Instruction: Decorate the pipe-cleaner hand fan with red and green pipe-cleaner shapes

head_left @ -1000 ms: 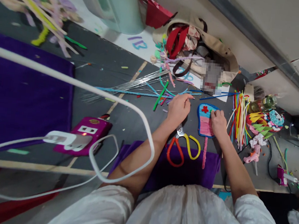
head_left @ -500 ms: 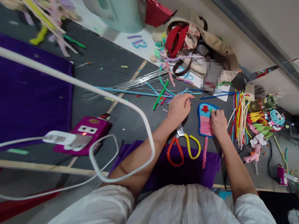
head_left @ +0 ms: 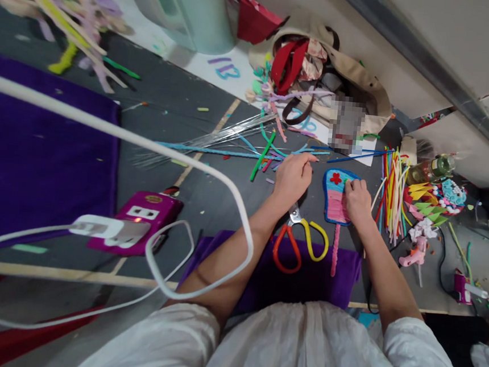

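A flat craft piece [head_left: 335,206], blue at the top and pink below with a blue edge, lies on the dark table. It bears a red flower [head_left: 335,178] and has a fuzzy pink stem [head_left: 335,251]. My right hand [head_left: 357,202] is on its right side, fingertips closed at a small green piece [head_left: 347,183], partly hidden by the fingers. To the left, my left hand [head_left: 293,179] rests palm down on the table, one finger stretched toward the craft piece, apart from it. Scissors [head_left: 303,243] with red and yellow handles lie below, their blades partly under my left wrist.
Colourful pipe cleaners [head_left: 393,196] and a glass bottle [head_left: 431,170] lie at the right, near a pink glue gun [head_left: 413,252]. A beige bag [head_left: 376,92] stands behind. At the left, a purple power strip [head_left: 147,220] has a white cable [head_left: 173,160] looping across the view.
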The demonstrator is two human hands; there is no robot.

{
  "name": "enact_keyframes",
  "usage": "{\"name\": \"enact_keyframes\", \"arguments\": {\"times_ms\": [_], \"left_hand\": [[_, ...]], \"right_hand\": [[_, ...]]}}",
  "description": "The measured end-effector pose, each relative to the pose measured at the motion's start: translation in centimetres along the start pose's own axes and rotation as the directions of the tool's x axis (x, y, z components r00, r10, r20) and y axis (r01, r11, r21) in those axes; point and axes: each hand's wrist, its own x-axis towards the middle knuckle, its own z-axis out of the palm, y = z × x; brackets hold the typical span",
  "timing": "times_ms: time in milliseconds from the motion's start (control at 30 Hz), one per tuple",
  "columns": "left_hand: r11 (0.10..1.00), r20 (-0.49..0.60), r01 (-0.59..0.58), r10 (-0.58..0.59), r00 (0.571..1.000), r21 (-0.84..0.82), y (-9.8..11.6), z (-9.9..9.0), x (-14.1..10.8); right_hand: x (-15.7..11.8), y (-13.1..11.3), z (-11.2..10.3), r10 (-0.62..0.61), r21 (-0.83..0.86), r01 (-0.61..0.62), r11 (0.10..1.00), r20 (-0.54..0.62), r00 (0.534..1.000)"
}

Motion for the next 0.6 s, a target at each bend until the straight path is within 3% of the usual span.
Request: {"name": "enact_keyframes", "arguments": {"times_ms": [600], "left_hand": [[1.000,0.012,-0.001,0.001,1.000,0.014,-0.12,0.17,0.00]], "right_hand": [[0.22,-0.22,-0.32,-0.003,-0.013,0.003,1.000,0.025,1.000]]}}
